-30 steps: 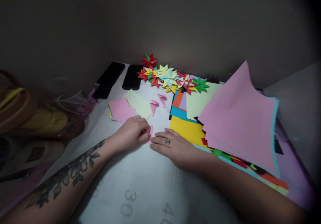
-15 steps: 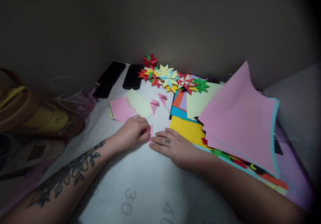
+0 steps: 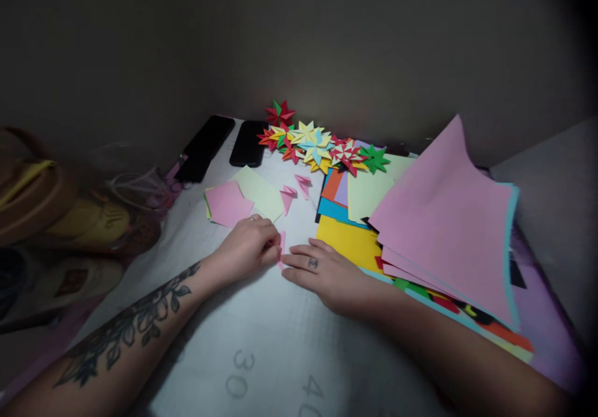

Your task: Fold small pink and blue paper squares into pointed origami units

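A small folded strip of pink paper [image 3: 282, 242] lies on the table between my two hands. My left hand [image 3: 250, 242] is curled with its thumb and fingers closed at the strip's left edge, partly hiding it. My right hand [image 3: 322, 272] lies flat with fingers stretched out, its fingertips at the strip's right lower side. Just beyond are two folded pink paper pieces [image 3: 288, 197]. Behind my left hand rest a pink paper square [image 3: 228, 203] and a pale green paper sheet [image 3: 261, 194].
Several colourful folded paper stars [image 3: 308, 143] stand along the back by the wall. Two dark phones [image 3: 249, 144] lie at the back left. On the right, large pink sheets [image 3: 439, 217] cover a stack of coloured paper [image 3: 346, 242]. Bags and cups [image 3: 88, 217] crowd the left side.
Almost nothing differs. Both hands stay at the pink strip, with only a very slight shift of the right fingertips and of the whole view.
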Action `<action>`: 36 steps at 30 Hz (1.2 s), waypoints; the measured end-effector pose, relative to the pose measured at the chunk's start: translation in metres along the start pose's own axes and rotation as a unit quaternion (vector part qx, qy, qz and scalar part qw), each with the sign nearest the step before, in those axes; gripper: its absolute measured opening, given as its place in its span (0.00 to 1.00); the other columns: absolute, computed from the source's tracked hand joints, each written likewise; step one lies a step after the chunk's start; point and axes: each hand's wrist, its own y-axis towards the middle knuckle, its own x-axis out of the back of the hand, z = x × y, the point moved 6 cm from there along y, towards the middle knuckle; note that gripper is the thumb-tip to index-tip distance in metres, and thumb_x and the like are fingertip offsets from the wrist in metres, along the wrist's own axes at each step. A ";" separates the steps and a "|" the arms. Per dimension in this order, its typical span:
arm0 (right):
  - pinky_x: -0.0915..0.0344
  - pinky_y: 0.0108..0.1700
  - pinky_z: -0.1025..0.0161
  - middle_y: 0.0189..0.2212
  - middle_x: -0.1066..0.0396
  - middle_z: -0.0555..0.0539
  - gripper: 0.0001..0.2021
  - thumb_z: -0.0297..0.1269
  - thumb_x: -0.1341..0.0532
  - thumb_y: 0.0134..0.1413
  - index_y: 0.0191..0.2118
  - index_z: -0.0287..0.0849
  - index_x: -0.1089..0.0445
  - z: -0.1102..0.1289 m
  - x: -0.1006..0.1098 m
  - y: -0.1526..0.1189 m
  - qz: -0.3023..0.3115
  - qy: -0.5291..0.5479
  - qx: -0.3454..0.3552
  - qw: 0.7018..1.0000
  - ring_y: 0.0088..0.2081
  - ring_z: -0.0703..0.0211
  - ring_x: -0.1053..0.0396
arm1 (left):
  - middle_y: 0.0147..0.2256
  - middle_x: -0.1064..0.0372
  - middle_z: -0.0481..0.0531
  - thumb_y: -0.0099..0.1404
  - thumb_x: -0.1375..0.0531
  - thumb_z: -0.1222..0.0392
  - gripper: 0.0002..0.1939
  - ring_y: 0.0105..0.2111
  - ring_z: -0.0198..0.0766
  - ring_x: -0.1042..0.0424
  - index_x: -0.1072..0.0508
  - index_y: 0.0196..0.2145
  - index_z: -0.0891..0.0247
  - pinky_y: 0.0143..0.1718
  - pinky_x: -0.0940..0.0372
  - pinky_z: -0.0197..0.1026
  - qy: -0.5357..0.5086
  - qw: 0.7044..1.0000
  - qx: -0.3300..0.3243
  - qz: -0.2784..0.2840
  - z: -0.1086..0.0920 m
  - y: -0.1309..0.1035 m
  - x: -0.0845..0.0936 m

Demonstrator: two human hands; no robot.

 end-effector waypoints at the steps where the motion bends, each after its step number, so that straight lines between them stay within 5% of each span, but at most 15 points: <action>1: 0.55 0.60 0.45 0.58 0.39 0.48 0.22 0.24 0.51 0.59 0.57 0.48 0.40 0.000 -0.001 0.000 0.001 0.003 -0.003 1.000 0.59 0.53 0.47 | 0.26 0.33 0.51 0.60 0.45 0.63 0.07 0.29 0.37 0.37 0.31 0.25 0.64 0.36 0.43 0.40 -0.001 1.000 0.000 0.000 0.000 0.000 0.000; 12: 0.54 0.60 0.43 0.58 0.39 0.46 0.25 0.23 0.51 0.57 0.60 0.47 0.43 0.002 -0.002 0.001 -0.005 -0.004 0.000 1.000 0.58 0.50 0.46 | 0.26 0.34 0.50 0.61 0.45 0.63 0.08 0.29 0.37 0.37 0.32 0.25 0.64 0.36 0.43 0.41 -0.001 1.000 -0.004 -0.006 -0.001 0.000 0.001; 20: 0.53 0.59 0.43 0.58 0.39 0.47 0.24 0.23 0.51 0.58 0.59 0.46 0.43 0.003 0.001 0.001 -0.007 -0.002 0.002 1.000 0.57 0.50 0.46 | 0.36 0.35 0.55 0.60 0.41 0.58 0.07 0.38 0.46 0.38 0.33 0.34 0.63 0.37 0.42 0.46 0.076 0.981 0.131 -0.118 0.017 -0.016 0.009; 28: 0.52 0.60 0.46 0.57 0.38 0.46 0.24 0.22 0.50 0.57 0.58 0.46 0.41 0.006 0.007 0.002 -0.006 -0.008 0.001 1.000 0.57 0.51 0.45 | 0.39 0.34 0.58 0.62 0.42 0.60 0.08 0.40 0.51 0.37 0.32 0.39 0.63 0.37 0.41 0.48 0.153 0.959 0.182 -0.156 0.026 -0.019 0.016; 33: 0.50 0.59 0.46 0.58 0.39 0.45 0.25 0.22 0.50 0.57 0.59 0.46 0.42 0.009 0.008 0.001 -0.025 -0.020 0.000 1.000 0.57 0.51 0.46 | 0.41 0.34 0.56 0.62 0.47 0.66 0.10 0.42 0.47 0.36 0.31 0.41 0.62 0.42 0.40 0.47 0.075 0.962 0.166 -0.203 0.020 -0.026 0.029; 36: 0.51 0.59 0.44 0.59 0.40 0.46 0.24 0.23 0.50 0.57 0.59 0.46 0.42 0.009 0.007 0.000 -0.025 -0.025 -0.009 0.999 0.59 0.51 0.48 | 0.40 0.35 0.55 0.62 0.46 0.62 0.09 0.42 0.45 0.36 0.29 0.40 0.61 0.43 0.40 0.47 0.013 0.979 0.124 -0.164 0.010 -0.029 0.024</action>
